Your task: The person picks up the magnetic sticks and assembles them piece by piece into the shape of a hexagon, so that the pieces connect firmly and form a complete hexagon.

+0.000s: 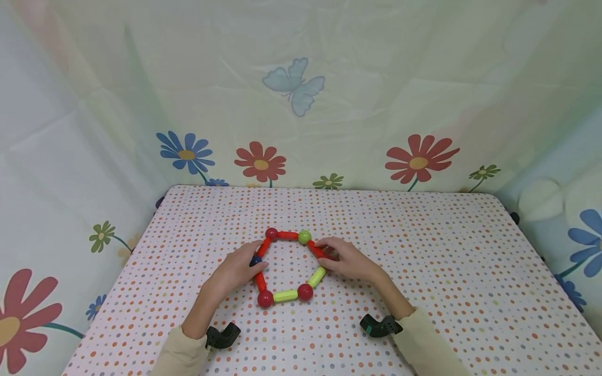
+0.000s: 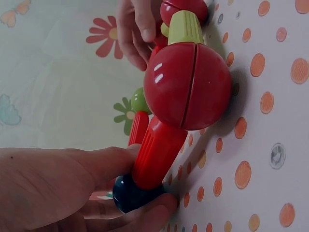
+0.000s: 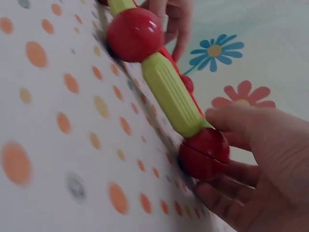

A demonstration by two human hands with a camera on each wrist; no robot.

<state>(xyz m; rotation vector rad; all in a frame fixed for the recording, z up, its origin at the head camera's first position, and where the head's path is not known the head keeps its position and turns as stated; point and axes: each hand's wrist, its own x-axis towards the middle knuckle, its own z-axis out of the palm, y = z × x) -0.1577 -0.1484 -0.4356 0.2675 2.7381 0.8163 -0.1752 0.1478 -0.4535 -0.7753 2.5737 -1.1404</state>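
Toy balls and ridged rods join into a closed ring on the table. At its left side my left hand [image 1: 239, 265] grips a dark blue ball [image 2: 133, 195] between thumb and fingers. My right hand [image 1: 349, 261] holds a red ball [image 3: 205, 153] at the ring's right corner, mostly hidden by the hand in the head view. Red balls [image 1: 265, 298] mark the near corners, with a yellow-green rod [image 1: 285, 296] between them. Another yellow-green rod [image 1: 317, 277] runs up to the right hand. Along the far side, a red rod [image 1: 288, 235] links a red ball [image 1: 271, 233] to a green ball [image 1: 304, 236].
The ring lies on a table [image 1: 414, 230] with a white cloth covered in coloured dots. Behind it and at both sides hangs a pale curtain [image 1: 357, 99] printed with flowers and a butterfly. Black wrist cameras [image 1: 223, 336] sit at both cuffs.
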